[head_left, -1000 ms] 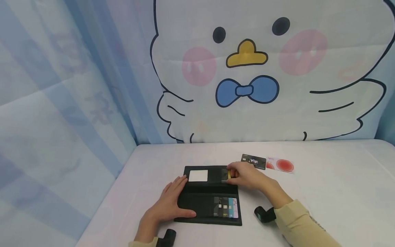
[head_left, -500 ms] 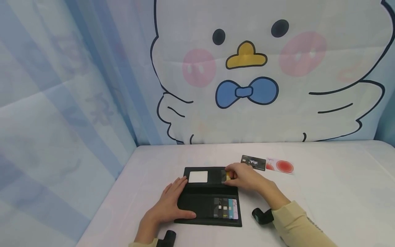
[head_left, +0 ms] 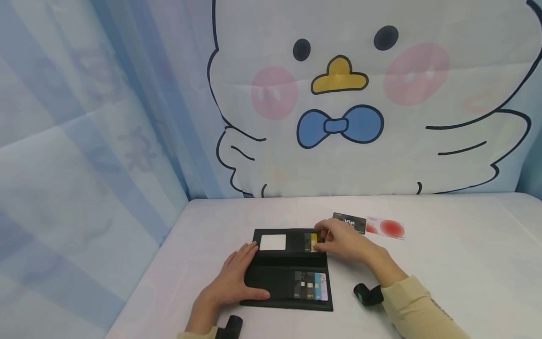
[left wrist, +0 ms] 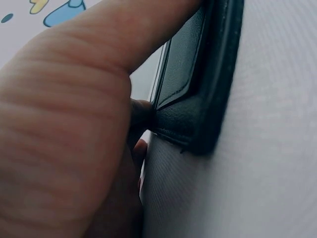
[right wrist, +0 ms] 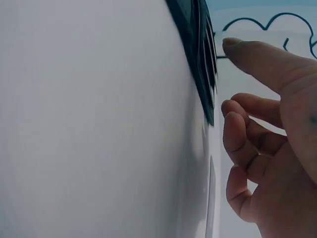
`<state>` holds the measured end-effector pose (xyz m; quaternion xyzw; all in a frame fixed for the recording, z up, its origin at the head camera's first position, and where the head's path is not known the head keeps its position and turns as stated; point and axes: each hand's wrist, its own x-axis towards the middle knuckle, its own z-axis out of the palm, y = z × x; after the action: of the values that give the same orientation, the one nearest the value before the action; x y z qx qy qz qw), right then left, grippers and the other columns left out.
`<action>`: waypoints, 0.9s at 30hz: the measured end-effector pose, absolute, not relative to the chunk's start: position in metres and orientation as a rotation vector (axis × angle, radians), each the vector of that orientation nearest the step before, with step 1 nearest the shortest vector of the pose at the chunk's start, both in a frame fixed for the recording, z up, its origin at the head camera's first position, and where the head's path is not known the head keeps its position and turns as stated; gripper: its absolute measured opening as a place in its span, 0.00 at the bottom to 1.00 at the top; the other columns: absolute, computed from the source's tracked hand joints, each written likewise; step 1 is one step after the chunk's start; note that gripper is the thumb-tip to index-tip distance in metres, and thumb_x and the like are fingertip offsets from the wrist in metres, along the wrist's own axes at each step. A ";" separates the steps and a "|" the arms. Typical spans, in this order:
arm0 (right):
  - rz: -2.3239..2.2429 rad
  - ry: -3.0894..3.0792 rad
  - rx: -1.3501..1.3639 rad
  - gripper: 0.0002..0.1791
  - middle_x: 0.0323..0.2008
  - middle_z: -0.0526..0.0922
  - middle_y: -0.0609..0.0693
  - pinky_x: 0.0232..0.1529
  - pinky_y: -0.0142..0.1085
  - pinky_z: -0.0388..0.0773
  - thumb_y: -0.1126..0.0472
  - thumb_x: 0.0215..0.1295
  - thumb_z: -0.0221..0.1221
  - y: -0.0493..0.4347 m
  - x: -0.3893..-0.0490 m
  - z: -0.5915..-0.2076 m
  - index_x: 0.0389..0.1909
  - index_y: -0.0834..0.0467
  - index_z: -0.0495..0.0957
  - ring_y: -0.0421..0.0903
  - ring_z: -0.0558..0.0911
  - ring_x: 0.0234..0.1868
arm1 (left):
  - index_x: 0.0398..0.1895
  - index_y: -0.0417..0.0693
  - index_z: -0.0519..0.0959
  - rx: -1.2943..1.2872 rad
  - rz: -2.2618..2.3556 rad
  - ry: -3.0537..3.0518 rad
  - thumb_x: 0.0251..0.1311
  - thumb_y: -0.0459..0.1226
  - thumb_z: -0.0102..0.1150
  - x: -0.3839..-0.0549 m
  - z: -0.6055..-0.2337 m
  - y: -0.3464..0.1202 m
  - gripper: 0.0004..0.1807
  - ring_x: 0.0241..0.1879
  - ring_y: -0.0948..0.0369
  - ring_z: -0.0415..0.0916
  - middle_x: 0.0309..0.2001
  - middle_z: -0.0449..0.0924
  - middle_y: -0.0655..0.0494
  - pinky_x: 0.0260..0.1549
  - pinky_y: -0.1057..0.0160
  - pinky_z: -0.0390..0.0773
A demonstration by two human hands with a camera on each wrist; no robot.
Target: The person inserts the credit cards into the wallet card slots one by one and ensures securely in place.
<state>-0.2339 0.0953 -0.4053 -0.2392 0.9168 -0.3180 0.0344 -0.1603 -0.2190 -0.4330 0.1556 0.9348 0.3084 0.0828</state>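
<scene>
A black wallet (head_left: 271,282) lies spread open on the table. My left hand (head_left: 228,278) rests along its left side, fingers at the upper flap and thumb across the lower one. In the left wrist view that hand (left wrist: 64,129) crosses the wallet's edge (left wrist: 181,69). At the upper right slots, beside a yellow card (head_left: 314,242), is my right hand (head_left: 347,240). The right wrist view shows this hand (right wrist: 277,134) with thumb and fingers apart, nothing visible between them, next to the wallet's edge (right wrist: 195,49). Several cards (head_left: 310,285) sit overlapped in the lower flap.
Behind the right hand lie a black VIP card (head_left: 357,223), partly covered by it, and a white card with red circles (head_left: 387,227). A white panel (head_left: 273,242) shows on the upper flap. A printed curtain (head_left: 338,165) hangs behind the table (head_left: 444,263).
My right hand moved slightly left, then back to the right, baring more of the yellow card in the slot. The left hand and wallet have stayed in place.
</scene>
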 end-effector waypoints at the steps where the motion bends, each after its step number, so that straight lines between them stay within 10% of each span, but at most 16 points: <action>1: -0.979 2.825 -0.736 0.28 0.35 0.76 0.48 0.37 0.36 0.78 0.55 0.59 0.73 0.099 -0.235 -0.405 0.57 0.65 0.78 0.45 0.74 0.36 | 0.79 0.40 0.55 0.466 0.920 2.791 0.43 0.61 0.76 -0.161 -0.433 -0.219 0.64 0.79 0.49 0.40 0.79 0.50 0.48 0.75 0.44 0.37; 27: -0.925 2.940 -0.652 0.28 0.43 0.79 0.59 0.40 0.44 0.76 0.57 0.62 0.70 0.178 -0.256 -0.404 0.57 0.70 0.76 0.50 0.76 0.38 | 0.79 0.41 0.54 0.479 0.928 2.792 0.44 0.60 0.77 -0.159 -0.431 -0.218 0.64 0.79 0.48 0.41 0.80 0.49 0.48 0.75 0.43 0.39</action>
<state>-0.2559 0.1780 -0.4038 -0.2069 0.9332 -0.2938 -0.0042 -0.1587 -0.2182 -0.4311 0.1603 0.9336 0.3102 0.0800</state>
